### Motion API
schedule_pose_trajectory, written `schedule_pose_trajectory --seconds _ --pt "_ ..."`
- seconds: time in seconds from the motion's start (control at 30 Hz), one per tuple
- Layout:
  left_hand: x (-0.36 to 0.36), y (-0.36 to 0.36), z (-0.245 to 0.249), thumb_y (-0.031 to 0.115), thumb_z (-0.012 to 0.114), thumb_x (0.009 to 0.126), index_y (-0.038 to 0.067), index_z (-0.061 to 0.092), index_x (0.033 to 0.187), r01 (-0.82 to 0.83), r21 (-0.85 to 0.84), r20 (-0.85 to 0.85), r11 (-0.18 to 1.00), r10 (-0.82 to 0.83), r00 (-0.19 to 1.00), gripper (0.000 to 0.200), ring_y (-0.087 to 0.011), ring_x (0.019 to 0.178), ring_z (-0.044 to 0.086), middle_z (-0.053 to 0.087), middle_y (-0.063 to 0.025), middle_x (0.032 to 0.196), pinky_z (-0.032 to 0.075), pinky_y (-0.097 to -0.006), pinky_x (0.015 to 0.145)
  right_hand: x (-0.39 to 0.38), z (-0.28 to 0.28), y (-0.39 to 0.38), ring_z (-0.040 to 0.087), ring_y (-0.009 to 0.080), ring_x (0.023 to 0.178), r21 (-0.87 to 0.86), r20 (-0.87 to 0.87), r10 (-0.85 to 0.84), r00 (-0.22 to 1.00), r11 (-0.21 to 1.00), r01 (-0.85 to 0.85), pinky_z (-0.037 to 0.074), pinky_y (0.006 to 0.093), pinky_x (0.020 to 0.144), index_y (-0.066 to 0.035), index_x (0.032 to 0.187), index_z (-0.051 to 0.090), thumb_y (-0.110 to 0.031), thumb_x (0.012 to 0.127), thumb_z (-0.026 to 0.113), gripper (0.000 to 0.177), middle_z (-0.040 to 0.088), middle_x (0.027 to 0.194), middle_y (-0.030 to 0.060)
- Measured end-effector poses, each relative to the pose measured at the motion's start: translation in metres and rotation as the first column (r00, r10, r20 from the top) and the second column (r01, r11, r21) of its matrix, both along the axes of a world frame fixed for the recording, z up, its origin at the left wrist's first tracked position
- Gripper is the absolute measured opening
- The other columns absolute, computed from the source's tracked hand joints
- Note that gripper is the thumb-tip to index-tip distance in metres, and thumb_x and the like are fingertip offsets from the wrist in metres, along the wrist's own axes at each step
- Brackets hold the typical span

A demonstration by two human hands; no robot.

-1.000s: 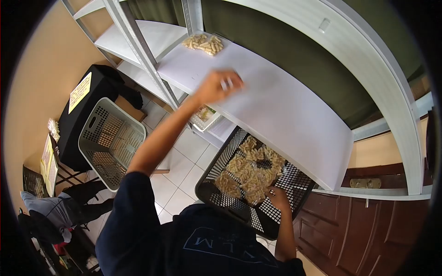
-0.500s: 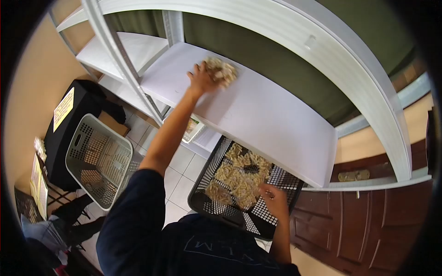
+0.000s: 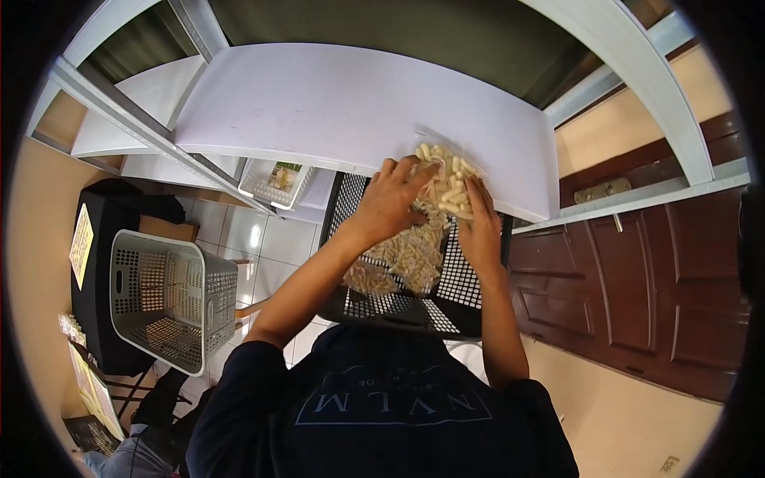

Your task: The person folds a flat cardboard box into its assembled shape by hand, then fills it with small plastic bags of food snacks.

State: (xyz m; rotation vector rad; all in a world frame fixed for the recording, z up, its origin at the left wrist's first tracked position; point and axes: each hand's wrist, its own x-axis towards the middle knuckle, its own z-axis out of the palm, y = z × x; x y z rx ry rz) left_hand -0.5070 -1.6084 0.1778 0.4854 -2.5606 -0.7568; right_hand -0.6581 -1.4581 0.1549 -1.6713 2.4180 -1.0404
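Note:
A clear plastic bag of pale, finger-shaped pieces point(image 3: 453, 177) is held between both hands at the shelf's front edge. My left hand point(image 3: 392, 201) grips its left side with bent fingers. On the bag's lower right side, the fingers of my right hand point(image 3: 478, 227) press close together. Beneath the hands is a black perforated crate point(image 3: 382, 311), holding several similar bags point(image 3: 406, 255). Part of the crate's contents is hidden by my left hand and the held bag.
A white shelf point(image 3: 319, 95) spans the front, with metal posts. Below it sits a small white basket point(image 3: 275, 182). A tall grey basket point(image 3: 163, 299) stands at left, near a black-covered table point(image 3: 100, 319). Part of another person point(image 3: 139, 454) shows at lower left. A brown door point(image 3: 629, 295) is at right.
The view has shifted. My left hand has come from the shelf's left part towards the right, near the crate. My right hand has risen from the crate to a bag at the shelf edge.

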Motion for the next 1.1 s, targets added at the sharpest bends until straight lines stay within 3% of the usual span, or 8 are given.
schedule_pose_trajectory --seconds 0.2,0.27,0.4,0.6,0.73,0.87,1.0,1.1 --pt "0.062 0.009 0.019 -0.004 0.071 0.068 0.013 0.066 0.118 0.138 0.048 -0.117 0.989 -0.131 0.984 0.053 -0.0278 0.088 0.062 0.059 -0.0117 0.099 0.053 -0.0382 0.076 0.019 0.051 0.075 0.056 0.035 0.117 0.137 0.143 0.117 0.983 0.981 -0.137 0.046 0.0384 0.097 -0.002 0.128 0.055 0.009 0.073 0.061 0.057 0.057 0.128 0.0204" --pt "0.083 0.018 0.033 0.001 0.07 0.069 0.013 0.067 0.112 0.176 0.342 0.073 0.923 -0.213 0.974 0.045 -0.03 0.084 0.063 0.062 -0.0093 0.095 0.053 -0.0397 0.077 0.022 0.063 0.091 0.065 0.0355 0.097 0.37 0.532 0.05 0.845 0.884 -0.286 0.05 0.0386 0.084 -0.005 0.126 0.058 0.004 0.075 0.063 0.052 0.066 0.107 0.0208" --pt "0.089 0.023 -0.036 0.001 0.067 0.074 0.005 0.068 0.105 0.378 0.359 0.127 0.853 -0.446 0.886 0.031 -0.0306 0.078 0.065 0.066 -0.015 0.088 0.053 -0.0392 0.072 0.009 -0.033 0.103 0.066 0.0374 0.084 0.356 0.46 0.149 0.875 0.872 -0.335 0.051 0.0396 0.075 -0.004 0.116 0.063 -0.001 0.078 0.063 0.038 0.067 0.093 0.0212" --pt "0.041 0.017 -0.158 0.004 0.063 0.073 0.007 0.067 0.109 0.044 0.212 0.249 0.976 -0.097 0.964 0.036 -0.0395 0.094 0.062 0.064 -0.0237 0.101 0.052 -0.0437 0.084 0.011 -0.143 0.042 0.064 0.0354 0.1 0.497 0.236 -0.014 0.972 0.861 -0.108 0.051 0.0381 0.085 -0.004 0.117 0.063 -0.004 0.08 0.062 0.037 0.065 0.11 0.0202" --pt "0.036 0.015 -0.15 0.01 0.068 0.078 0.005 0.061 0.119 -0.029 0.203 0.375 0.979 -0.051 0.926 0.043 -0.0368 0.099 0.062 0.063 -0.0213 0.109 0.05 -0.0424 0.087 0.01 -0.141 0.02 0.062 0.0372 0.101 0.398 0.16 0.0 0.987 0.915 -0.065 0.049 0.0441 0.088 -0.004 0.117 0.063 -0.007 0.079 0.066 0.038 0.066 0.106 0.0209" --pt "0.066 0.019 -0.115 0.018 0.073 0.078 0.005 0.06 0.119 -0.039 0.246 0.167 0.968 -0.003 0.986 0.045 -0.0369 0.101 0.06 0.063 -0.0198 0.11 0.049 -0.0408 0.088 -0.003 -0.11 0.034 0.059 0.0349 0.108 0.305 0.295 -0.106 0.95 0.952 0.012 0.047 0.0423 0.09 -0.002 0.108 0.066 -0.007 0.077 0.071 0.032 0.066 0.108 0.0179" --pt "0.125 0.014 -0.088 0.016 0.077 0.076 0.003 0.06 0.109 -0.464 0.185 -0.193 0.866 0.495 0.847 0.039 -0.0357 0.094 0.057 0.06 -0.0182 0.1 0.046 -0.0429 0.083 -0.02 -0.076 0.091 0.061 0.0356 0.095 0.04 -0.124 -0.379 0.917 0.922 0.386 0.046 0.0437 0.087 0.0 0.098 0.065 -0.013 0.073 0.076 0.03 0.066 0.102 0.0176" --pt "0.164 0.005 -0.109 0.032 0.079 0.076 0.0 0.055 0.119 -0.605 0.256 0.016 0.754 0.622 0.783 0.058 -0.0376 0.109 0.053 0.054 -0.0219 0.119 0.045 -0.0427 0.092 -0.018 -0.071 0.125 0.062 0.0342 0.092 0.052 -0.23 -0.547 0.805 0.819 0.572 0.046 0.0441 0.086 0.0 0.105 0.063 -0.013 0.075 0.075 0.035 0.066 0.101 0.0166"
